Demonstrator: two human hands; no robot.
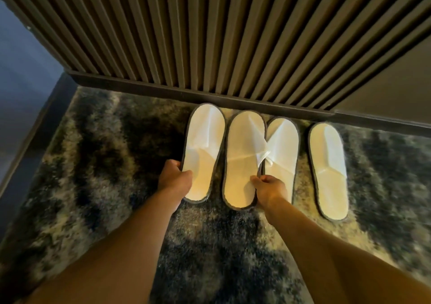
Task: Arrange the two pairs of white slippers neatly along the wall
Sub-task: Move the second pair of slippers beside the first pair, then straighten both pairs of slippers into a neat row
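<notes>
— Where's the camera?
— On the person's head, tilted forward and down, close over the carpet (98, 154).
— Facing what?
— The slatted wall (210, 31), its base crossing the frame. Only one view.

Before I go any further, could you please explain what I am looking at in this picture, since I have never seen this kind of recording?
There is no machine here. A person wears a camera on the head, so the single picture looks forward and down along both bare arms. Four white slippers lie in a row on a dark, patchy carpet, toes toward a ribbed wall. The left hand grips the edge of the leftmost slipper. The right hand pinches the edge of the second slipper, which overlaps the third slipper; a thin white tie seems to link those two. The fourth slipper lies apart on the right, untouched.
</notes>
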